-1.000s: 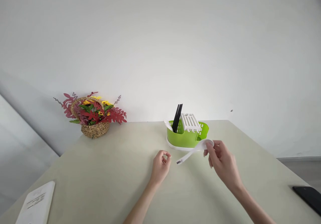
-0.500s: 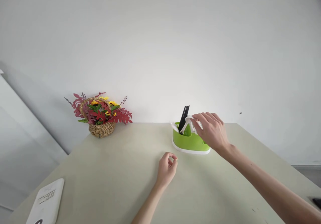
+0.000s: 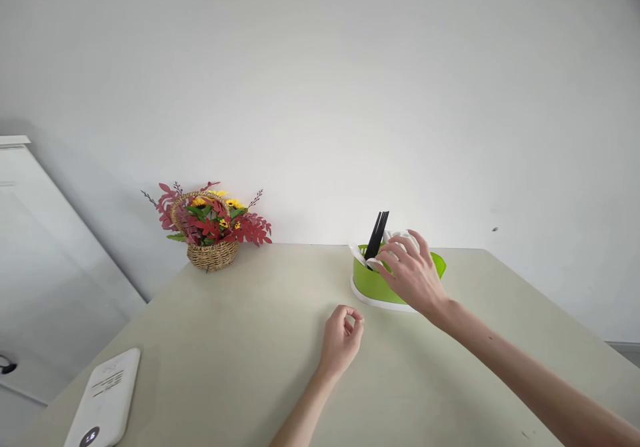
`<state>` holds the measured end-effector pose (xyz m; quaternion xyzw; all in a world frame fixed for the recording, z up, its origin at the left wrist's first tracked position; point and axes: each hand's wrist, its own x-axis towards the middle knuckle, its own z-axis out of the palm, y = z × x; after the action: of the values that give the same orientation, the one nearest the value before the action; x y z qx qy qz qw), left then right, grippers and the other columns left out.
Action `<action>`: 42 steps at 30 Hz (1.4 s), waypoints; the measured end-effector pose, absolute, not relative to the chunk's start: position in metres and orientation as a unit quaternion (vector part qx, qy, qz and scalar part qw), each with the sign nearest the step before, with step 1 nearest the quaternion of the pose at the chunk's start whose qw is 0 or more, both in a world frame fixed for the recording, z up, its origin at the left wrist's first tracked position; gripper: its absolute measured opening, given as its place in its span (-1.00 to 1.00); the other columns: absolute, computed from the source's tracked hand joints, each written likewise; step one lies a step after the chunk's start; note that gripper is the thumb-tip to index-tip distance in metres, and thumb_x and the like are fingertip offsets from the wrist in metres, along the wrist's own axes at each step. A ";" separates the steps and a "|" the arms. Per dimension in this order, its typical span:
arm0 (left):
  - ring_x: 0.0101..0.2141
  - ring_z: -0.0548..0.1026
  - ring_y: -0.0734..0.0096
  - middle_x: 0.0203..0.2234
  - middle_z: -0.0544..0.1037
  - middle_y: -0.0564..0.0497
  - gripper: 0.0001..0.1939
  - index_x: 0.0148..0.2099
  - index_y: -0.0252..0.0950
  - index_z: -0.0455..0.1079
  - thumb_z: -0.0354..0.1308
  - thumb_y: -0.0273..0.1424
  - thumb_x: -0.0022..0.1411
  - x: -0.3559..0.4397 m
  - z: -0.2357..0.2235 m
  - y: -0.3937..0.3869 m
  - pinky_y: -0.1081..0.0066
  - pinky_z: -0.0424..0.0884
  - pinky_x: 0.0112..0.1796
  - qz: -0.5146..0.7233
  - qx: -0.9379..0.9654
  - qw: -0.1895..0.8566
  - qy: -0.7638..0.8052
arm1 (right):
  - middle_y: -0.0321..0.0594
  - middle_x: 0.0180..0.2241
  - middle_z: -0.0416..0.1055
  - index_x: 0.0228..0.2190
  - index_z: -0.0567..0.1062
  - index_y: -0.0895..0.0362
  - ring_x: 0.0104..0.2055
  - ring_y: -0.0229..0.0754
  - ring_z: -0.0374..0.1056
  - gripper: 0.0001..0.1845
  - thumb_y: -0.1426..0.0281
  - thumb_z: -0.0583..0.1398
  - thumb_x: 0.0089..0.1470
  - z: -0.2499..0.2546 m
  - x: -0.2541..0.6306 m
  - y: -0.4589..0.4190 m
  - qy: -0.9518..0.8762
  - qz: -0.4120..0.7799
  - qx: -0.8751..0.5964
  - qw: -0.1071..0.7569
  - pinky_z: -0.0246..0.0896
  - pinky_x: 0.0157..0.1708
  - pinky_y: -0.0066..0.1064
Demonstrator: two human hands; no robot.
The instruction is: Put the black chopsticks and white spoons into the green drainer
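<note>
A green cutlery caddy [image 3: 373,288] with a white base stands near the back of the table. Black chopsticks [image 3: 379,233] lean upright in its left part, and a white spoon [image 3: 357,253] rests beside them against the rim. My right hand [image 3: 415,273] is over the caddy, hiding much of its middle. Between its thumb and forefinger is another white spoon [image 3: 373,263], low among the caddy's contents; most of this spoon is hidden. White parts [image 3: 400,237] show behind the fingers. My left hand [image 3: 343,340] rests on the table in front, fingers curled, nothing visible in them.
A wicker basket [image 3: 213,258] of red leaves and yellow flowers stands at the back left. A white device [image 3: 103,397] with a small round display lies at the table's front left. Beyond the left edge is a white cabinet [image 3: 45,253]; a wall [image 3: 320,100] runs behind.
My right hand has lowered with the white spoon, which now sits deeper in the caddy. The left hand stays curled on the table. The view has turned slightly left.
</note>
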<state>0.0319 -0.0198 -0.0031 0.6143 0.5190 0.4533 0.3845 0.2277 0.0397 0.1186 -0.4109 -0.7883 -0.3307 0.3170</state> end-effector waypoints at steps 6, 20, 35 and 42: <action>-0.56 0.38 0.46 -0.57 0.40 0.16 -0.92 -0.22 -0.24 0.42 0.14 -0.37 0.26 0.033 -0.006 -0.018 0.48 0.24 -0.49 0.450 0.622 0.380 0.517 | -0.12 -0.09 0.60 -0.25 0.61 0.09 0.08 0.05 0.41 -0.81 0.39 0.18 0.34 0.104 0.232 0.043 -0.809 -0.293 -0.417 0.292 0.02 0.35 0.09; -0.54 0.39 0.46 -0.56 0.42 0.14 -0.93 -0.23 -0.23 0.43 0.14 -0.37 0.26 0.034 -0.005 -0.022 0.48 0.29 -0.45 0.438 0.639 0.369 0.514 | 0.26 0.40 0.13 0.47 -0.25 0.34 0.43 0.24 0.09 -0.09 0.09 -0.02 0.40 0.076 0.257 0.054 -0.796 -0.271 -0.482 0.247 0.11 0.36 0.05; -0.54 0.38 0.46 -0.57 0.40 0.14 -0.91 -0.24 -0.23 0.43 0.13 -0.35 0.25 0.029 -0.002 -0.022 0.47 0.30 -0.42 0.431 0.648 0.364 0.512 | 0.12 0.43 0.10 0.49 -0.20 0.22 0.45 0.23 0.03 -0.05 -0.07 -0.06 0.35 0.064 0.364 0.068 -0.782 -0.280 -0.513 0.216 0.00 0.39 0.11; -0.54 0.39 0.46 -0.58 0.39 0.15 -0.91 -0.24 -0.23 0.44 0.14 -0.36 0.24 0.029 -0.006 -0.020 0.47 0.30 -0.42 0.434 0.651 0.362 0.508 | 0.08 0.39 0.19 0.46 0.03 0.19 0.41 0.28 0.09 -0.04 -0.15 -0.02 0.28 0.066 0.423 0.070 -0.775 -0.249 -0.537 0.220 0.10 0.30 0.12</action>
<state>0.0290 -0.0195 -0.0056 0.6506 0.5075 0.4337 0.3619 0.4229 0.0701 0.0659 -0.5368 -0.7755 -0.2488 0.2204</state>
